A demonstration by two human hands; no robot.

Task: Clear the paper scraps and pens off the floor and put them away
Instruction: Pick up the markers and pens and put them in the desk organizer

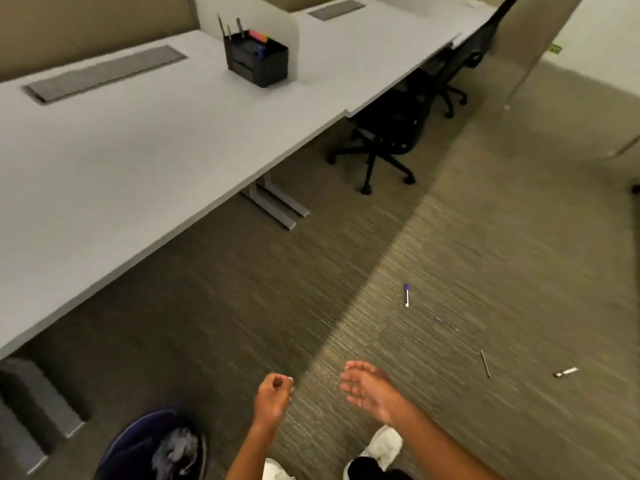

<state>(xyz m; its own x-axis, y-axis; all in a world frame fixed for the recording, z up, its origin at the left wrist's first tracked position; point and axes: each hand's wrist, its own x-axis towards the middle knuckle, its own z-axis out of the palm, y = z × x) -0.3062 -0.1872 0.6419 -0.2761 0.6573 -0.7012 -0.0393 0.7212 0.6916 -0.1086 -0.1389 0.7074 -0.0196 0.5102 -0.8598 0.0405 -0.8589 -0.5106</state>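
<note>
Fingers (282,381) of left hand (272,398) curled into a loose fist; can't tell if anything's inside. Right hand (369,386) spread wide, empty. Near left: dark round waste bin (121,448) w/ crumpled paper in it. Far left on grey desk (138,161): black plastic pen organiser (256,58). Right, on carpet: white pen w/ blue cap (406,295), thin grey pen (485,363), short white-and-black pen (566,371), well apart from hands. Risk: grey pen blends into striped carpet, easily missed; blurry faint marks btwn pens may be more.

Three pens (406,295) lie scattered on carpet; crumpled paper (176,451) fills the bin (121,445).
</note>
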